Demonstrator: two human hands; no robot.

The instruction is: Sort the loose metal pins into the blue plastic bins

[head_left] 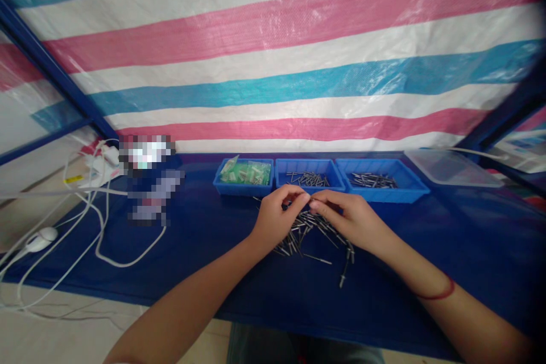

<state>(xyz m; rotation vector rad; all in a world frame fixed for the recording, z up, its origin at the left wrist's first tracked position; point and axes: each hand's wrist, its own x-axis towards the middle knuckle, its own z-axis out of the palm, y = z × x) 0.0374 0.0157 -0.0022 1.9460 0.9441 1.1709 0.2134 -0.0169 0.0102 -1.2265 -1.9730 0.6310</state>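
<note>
My left hand [279, 211] and my right hand [356, 216] meet fingertip to fingertip above a loose pile of blind rivets [305, 227]. Both pinch thumb against finger. A sliver of dark metal shows between them, apparently one rivet, mostly hidden by the fingers. The pile is made of thin metal pins with thicker sleeves, and my hands partly cover it. One single rivet [342, 280] lies apart, nearer the table's front edge. Just behind my hands stand a blue tray [279, 179] with rivets in the middle and another blue tray [413, 187] with rivets on the right.
A third blue bin [226, 189] on the left holds green and clear plastic packets. At the right lies a clear plastic lid [452, 169]. White cables [102, 227] tangle over the left side of the blue table [191, 273]. A striped sheet [273, 51] hangs behind.
</note>
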